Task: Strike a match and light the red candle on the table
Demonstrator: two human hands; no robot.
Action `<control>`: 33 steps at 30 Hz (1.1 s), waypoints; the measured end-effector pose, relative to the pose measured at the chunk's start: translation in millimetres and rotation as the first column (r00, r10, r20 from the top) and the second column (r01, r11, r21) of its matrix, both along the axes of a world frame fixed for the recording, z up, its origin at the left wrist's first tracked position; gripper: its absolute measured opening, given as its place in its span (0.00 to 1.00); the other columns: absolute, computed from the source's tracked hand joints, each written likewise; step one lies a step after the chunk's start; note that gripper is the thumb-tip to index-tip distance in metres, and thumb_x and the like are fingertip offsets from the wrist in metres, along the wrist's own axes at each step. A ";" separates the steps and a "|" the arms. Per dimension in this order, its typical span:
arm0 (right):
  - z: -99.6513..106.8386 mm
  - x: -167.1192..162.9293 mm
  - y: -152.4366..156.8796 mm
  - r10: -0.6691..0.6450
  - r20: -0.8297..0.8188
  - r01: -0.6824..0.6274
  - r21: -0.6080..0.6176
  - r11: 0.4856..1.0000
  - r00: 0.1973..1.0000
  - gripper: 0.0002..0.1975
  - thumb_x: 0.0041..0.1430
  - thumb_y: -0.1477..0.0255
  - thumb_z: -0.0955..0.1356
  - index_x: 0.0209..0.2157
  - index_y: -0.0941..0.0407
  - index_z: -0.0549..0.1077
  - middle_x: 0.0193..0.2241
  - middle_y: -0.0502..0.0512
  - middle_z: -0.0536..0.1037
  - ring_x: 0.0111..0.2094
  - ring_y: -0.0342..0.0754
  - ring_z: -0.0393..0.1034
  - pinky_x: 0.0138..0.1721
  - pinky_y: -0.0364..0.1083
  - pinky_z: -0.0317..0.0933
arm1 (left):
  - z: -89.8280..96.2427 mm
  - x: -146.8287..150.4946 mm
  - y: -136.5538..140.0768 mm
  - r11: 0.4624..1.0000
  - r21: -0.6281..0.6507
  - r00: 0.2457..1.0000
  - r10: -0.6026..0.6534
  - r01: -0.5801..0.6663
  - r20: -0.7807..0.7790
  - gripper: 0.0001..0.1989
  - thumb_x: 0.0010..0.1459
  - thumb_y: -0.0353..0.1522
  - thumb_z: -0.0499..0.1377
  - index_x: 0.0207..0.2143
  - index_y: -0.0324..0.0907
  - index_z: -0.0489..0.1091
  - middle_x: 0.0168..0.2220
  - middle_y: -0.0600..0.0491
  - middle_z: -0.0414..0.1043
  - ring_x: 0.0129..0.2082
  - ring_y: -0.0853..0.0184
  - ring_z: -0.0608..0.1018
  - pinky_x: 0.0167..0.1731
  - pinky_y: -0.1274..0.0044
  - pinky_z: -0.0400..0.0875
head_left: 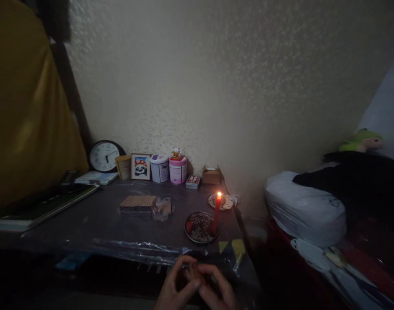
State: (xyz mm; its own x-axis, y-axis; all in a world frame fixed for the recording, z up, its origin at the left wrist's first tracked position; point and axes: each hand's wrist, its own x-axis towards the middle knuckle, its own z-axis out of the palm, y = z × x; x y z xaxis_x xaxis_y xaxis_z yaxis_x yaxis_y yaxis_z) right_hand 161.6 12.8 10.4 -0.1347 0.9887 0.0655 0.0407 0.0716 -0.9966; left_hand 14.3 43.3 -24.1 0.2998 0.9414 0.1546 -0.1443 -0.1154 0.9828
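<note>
At the front edge of the table, my left hand (pixel 176 285) and my right hand (pixel 216 287) meet, fingers curled and closed. Between their fingertips is a small brown thing (pixel 194 273), mostly covered by the fingers; its kind is too dim to make out. Just beyond them, a round metal dish (pixel 201 242) holds dark and light bits. A lit red candle (pixel 217 213) stands upright at the dish's right side. Behind it lies a second small dish with pale sticks (pixel 227 202), which look like matches.
A ribbed brown block (pixel 138 203) and a crumpled clear plastic wrapper (pixel 163 209) lie mid-table. Along the wall stand a clock (pixel 106 156), a framed panda picture (pixel 141 166), two tubs, a card pack (pixel 193 182) and a small cardboard box (pixel 211 175). Yellow tape (pixel 238 246) marks the front right corner.
</note>
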 end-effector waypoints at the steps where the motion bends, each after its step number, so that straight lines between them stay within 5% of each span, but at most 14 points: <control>1: -0.5 0.6 0.5 0.011 0.007 -0.011 -0.007 1.000 1.000 0.22 0.47 0.53 0.69 0.39 0.54 0.71 0.37 0.55 0.79 0.42 0.53 0.72 0.44 0.47 0.62 | 0.1 -0.2 -0.1 1.000 0.001 1.000 0.000 0.000 -0.002 0.20 0.47 0.43 0.62 0.40 0.44 0.64 0.27 0.57 0.70 0.29 0.67 0.72 0.30 0.78 0.63; 33: -4.2 0.1 0.2 0.028 -0.006 -0.028 -0.003 1.000 1.000 0.21 0.48 0.54 0.69 0.39 0.54 0.71 0.39 0.56 0.79 0.43 0.54 0.72 0.44 0.47 0.62 | 0.1 -1.3 0.7 0.999 0.021 0.999 0.033 -0.033 -0.013 0.18 0.47 0.42 0.62 0.39 0.44 0.65 0.28 0.57 0.71 0.30 0.67 0.72 0.33 0.78 0.64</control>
